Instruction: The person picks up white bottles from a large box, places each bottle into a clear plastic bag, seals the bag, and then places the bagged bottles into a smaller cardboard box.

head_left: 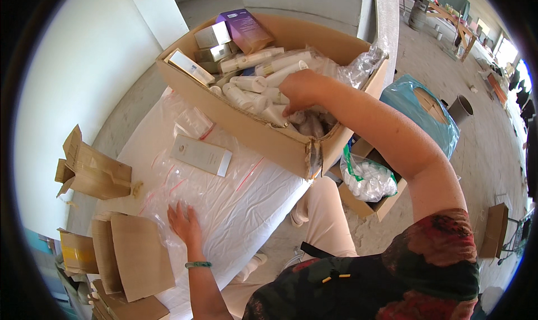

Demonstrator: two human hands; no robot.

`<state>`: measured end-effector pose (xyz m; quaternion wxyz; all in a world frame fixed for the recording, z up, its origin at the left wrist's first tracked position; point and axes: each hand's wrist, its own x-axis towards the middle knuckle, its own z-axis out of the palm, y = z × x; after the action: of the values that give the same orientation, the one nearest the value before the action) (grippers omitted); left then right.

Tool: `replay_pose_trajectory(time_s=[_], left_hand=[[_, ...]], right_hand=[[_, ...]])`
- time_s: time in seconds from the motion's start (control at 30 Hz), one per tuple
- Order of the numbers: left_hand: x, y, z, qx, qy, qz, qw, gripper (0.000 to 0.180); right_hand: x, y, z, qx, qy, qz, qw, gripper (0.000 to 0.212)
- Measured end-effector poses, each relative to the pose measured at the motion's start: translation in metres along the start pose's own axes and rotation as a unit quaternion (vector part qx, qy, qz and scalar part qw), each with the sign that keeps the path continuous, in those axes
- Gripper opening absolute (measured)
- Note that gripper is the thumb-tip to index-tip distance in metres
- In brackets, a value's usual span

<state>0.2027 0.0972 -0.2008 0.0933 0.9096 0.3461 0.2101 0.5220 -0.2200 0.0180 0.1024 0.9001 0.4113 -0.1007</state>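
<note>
My left hand [184,222] lies on clear zip bags [168,191] with red seal strips, its fingers spread and nothing held. Beyond it, a pale flat carton [201,154] rests on the bags. My right hand [297,91] reaches into a large cardboard box [241,131], its fingers curled downward among white bottles [250,83]. A white bottle [275,116] is right beside its fingertips. What the fingers hold, if anything, is hidden. Inside the box are also a purple carton [244,31], small silver-white boxes [213,35] and a white-fronted box [190,66].
A white sheet [263,202] covers the work surface. Open cardboard boxes [140,258] stand at the near left, another carton [98,166] behind them. Right of the surface, a bag of white pieces [368,180] sits in a box on the floor, near a blue plastic bag [412,104].
</note>
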Motion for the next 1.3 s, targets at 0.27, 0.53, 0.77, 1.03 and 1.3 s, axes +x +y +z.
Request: replay_pose_trajectory(time_s=[0.27, 0.53, 0.77, 1.03, 1.3], left_hand=[[0.002, 0.008, 0.000, 0.008, -0.012, -0.014, 1.000, 0.047], [-0.001, 0.004, -0.001, -0.001, -0.002, -0.012, 1.000, 0.046], [0.000, 0.000, 0.004, 0.006, 0.007, 0.000, 1.000, 0.047], [-0.001, -0.005, 0.001, 0.018, 0.005, 0.002, 1.000, 0.045], [-0.001, -0.004, 0.002, 0.016, 0.016, 0.003, 1.000, 0.044]], right_hand=[[-0.006, -0.017, 0.022, -0.152, -0.022, -0.062, 0.986, 0.043], [-0.003, 0.014, 0.021, 0.122, 0.198, -0.043, 0.972, 0.015], [-0.020, 0.026, -0.015, 0.392, 0.390, -0.078, 0.830, 0.007], [-0.023, 0.074, -0.089, 0.512, 0.474, -0.098, 0.710, 0.011], [0.044, 0.142, 0.001, 0.243, 0.084, 0.121, 0.959, 0.031]])
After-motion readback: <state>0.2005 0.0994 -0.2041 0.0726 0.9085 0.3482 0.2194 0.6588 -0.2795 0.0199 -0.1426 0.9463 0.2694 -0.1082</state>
